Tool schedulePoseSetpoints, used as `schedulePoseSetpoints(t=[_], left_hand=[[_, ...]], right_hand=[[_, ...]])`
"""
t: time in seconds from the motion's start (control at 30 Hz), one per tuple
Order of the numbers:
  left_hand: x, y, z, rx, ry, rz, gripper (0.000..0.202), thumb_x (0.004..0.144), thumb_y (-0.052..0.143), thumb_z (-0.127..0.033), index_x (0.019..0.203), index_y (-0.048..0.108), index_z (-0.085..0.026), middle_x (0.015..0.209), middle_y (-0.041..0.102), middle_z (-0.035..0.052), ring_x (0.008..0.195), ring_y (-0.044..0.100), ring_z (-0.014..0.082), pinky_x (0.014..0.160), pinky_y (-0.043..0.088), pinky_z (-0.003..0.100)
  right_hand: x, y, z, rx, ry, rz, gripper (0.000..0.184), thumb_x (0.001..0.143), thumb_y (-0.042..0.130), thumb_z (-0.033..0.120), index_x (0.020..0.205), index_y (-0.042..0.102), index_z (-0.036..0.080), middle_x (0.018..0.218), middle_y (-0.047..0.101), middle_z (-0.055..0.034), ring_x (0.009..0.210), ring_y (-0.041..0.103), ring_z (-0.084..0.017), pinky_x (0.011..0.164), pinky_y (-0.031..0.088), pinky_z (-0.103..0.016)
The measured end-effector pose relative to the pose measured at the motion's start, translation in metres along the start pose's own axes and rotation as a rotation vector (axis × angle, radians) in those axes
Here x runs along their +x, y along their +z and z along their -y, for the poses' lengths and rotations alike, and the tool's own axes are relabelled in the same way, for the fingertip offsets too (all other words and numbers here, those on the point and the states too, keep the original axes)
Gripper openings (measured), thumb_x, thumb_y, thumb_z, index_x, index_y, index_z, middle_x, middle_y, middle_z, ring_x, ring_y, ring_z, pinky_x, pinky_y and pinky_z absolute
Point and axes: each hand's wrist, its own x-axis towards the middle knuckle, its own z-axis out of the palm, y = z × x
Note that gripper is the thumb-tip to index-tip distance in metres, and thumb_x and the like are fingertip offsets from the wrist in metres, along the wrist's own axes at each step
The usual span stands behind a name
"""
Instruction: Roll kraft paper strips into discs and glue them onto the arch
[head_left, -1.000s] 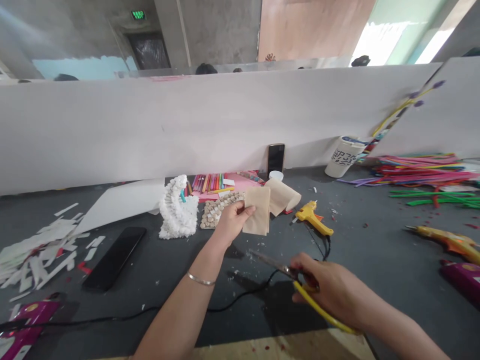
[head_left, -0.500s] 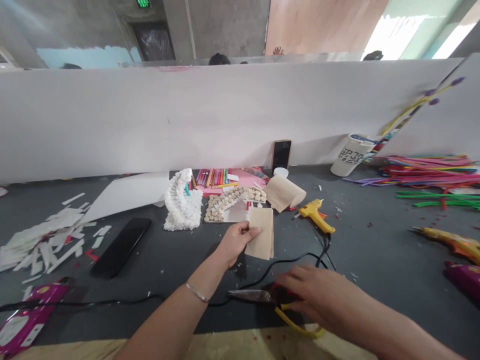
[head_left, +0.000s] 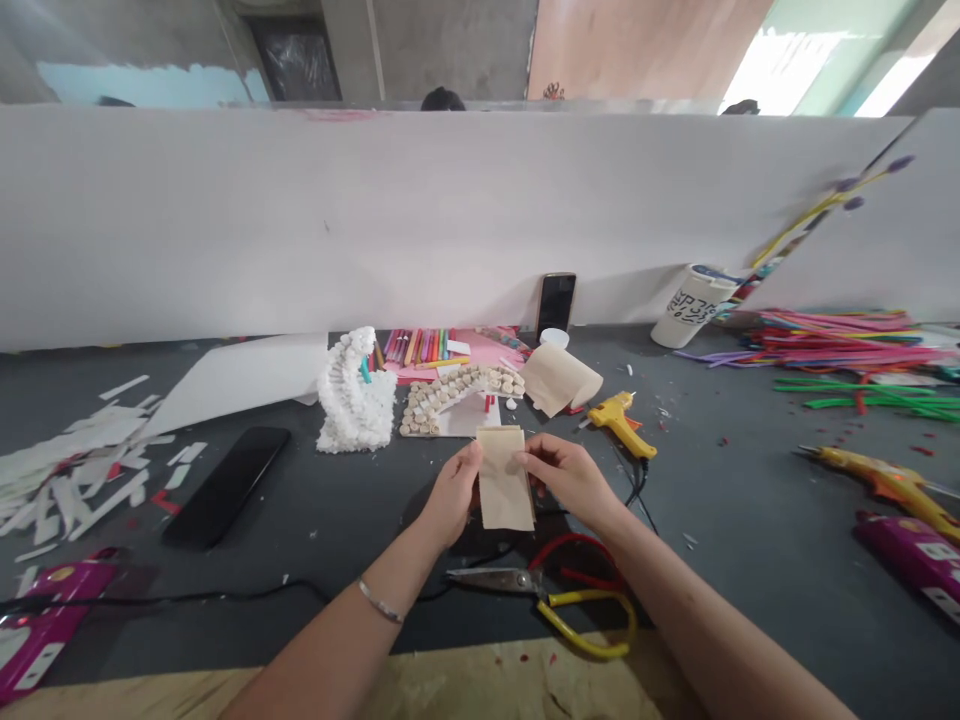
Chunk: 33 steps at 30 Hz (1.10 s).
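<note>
A folded piece of brown paper is held upright between both hands above the dark table. My left hand pinches its left edge, and my right hand pinches the upper right edge. Just below my hands lie scissors with one red and one yellow handle, untouched. Behind the paper stands a small arch covered in beige round pieces on a white base. Left of it is a white, bumpy curved model. A larger curled sheet of brown paper rests right of the arch.
A yellow glue gun with a black cord lies to the right; another glue gun is farther right. A black phone and paper scraps lie left. Pipe cleaners and a white cup stand near the white partition.
My right hand has let go of the scissors, leaving them on the table, and has moved up to grip the folded brown paper. The paper has turned slightly and shifted lower.
</note>
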Motion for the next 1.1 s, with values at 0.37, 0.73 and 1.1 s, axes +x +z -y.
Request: schedulePoseSetpoints(t=[0.37,0.73,1.1], left_hand=[[0.001,-0.007,-0.002,0.027,-0.037,-0.036,0.042,0.066,0.079,-0.051,0.079,0.066,-0.014,0.067,0.067,0.0009,0.056,0.060,0.0133,0.055,0.050,0.025],[0.004,-0.009,-0.002,0.021,-0.025,-0.059,0.039,0.063,0.082,-0.047,0.076,0.064,-0.014,0.065,0.066,-0.0012,0.058,0.059,0.0113,0.052,0.051,0.022],[0.004,-0.006,-0.006,-0.094,-0.075,-0.064,0.040,0.057,0.088,-0.039,0.066,0.057,-0.014,0.058,0.063,-0.0033,0.054,0.056,0.0078,0.057,0.048,0.020]], right_hand=[[-0.001,0.005,-0.021,0.093,0.004,-0.132,0.039,0.075,0.070,0.051,0.092,0.067,0.016,0.079,0.067,-0.0031,0.067,0.056,-0.014,0.060,0.044,-0.025],[0.000,0.002,-0.021,0.101,0.033,-0.216,0.042,0.073,0.068,0.059,0.078,0.063,0.018,0.061,0.059,0.0008,0.055,0.048,-0.012,0.052,0.039,-0.024],[-0.003,0.010,-0.019,0.125,0.001,-0.148,0.034,0.079,0.067,0.051,0.093,0.058,0.022,0.068,0.059,0.0035,0.049,0.051,-0.011,0.043,0.043,-0.024]])
